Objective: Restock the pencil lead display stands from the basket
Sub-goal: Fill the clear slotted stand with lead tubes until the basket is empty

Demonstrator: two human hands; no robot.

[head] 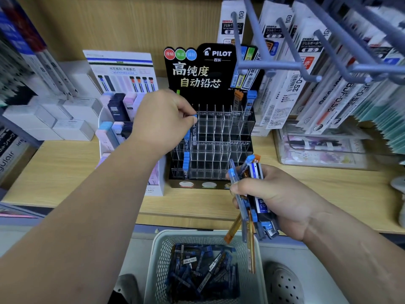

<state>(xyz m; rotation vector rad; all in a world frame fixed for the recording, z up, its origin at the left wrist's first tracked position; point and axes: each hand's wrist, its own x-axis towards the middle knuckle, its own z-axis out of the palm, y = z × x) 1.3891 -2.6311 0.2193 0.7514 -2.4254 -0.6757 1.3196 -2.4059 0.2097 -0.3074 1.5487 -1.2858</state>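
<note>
- Before me, the wooden shelf (65,172) carries the black Pilot stand (210,69).
- Just beside it, on my left: white lead stand (122,69).
- Further left white boxes (72,128), on the right a clear box (317,150).

Light: bright, even, cool blue cast.
Shadows: soft, faint.
Edges: wide-angle bowing at both frame sides.
Blur: metal hooks (269,66), upper right, out of focus.

"PILOT", "百乐" and "高纯度 自动铅芯" stand on the black stand header (210,69); the upper slot labels (236,113) read "0.5HB" and "0.7HB"; the lower slot labels (235,143) read "0.5B" and "0.7B"; "ZEBRA" on hanging refill packs (271,26); "BUF-0.5" on a slanted pack (348,95); "0.5" and "HB" on a held lead case (262,205).
</note>
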